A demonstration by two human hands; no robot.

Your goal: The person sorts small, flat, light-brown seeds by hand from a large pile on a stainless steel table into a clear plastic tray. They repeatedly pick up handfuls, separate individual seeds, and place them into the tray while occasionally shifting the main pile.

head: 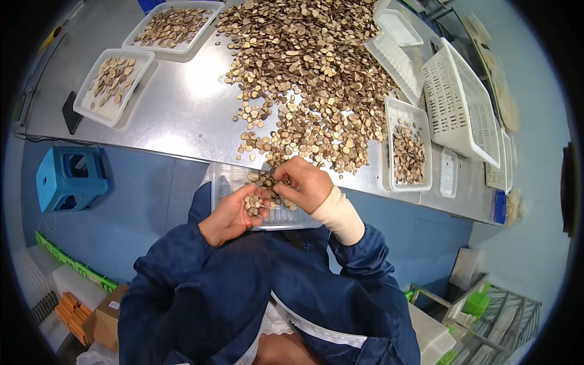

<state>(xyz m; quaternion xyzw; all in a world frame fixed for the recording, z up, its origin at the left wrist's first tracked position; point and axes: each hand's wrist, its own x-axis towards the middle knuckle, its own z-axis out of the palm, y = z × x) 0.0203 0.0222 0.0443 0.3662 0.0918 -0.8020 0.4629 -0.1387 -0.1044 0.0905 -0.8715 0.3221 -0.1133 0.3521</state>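
My left hand [228, 213] is cupped palm up around a small handful of dried, pale round slices with dark rims [252, 205]. Close to its right, my right hand [309, 183] has thumb and fingers bent together over more slices; whether a slice is pinched between them is hidden. Both hands are above a translucent ribbed plastic tray [285, 222] at my lap, against the table edge. Dark-edged slices [261, 179] lie in that tray between the hands. A large heap of the same slices [310, 68] spreads over the steel table [182, 105] in front of me.
White trays of slices stand at left [111, 108], far left [175, 48] and right [426, 175]. A white slotted basket [449, 98] and stacked trays [397, 68] are beyond. A dark phone-like slab [70, 113] leans there. A blue stool [68, 180] stands on the floor.
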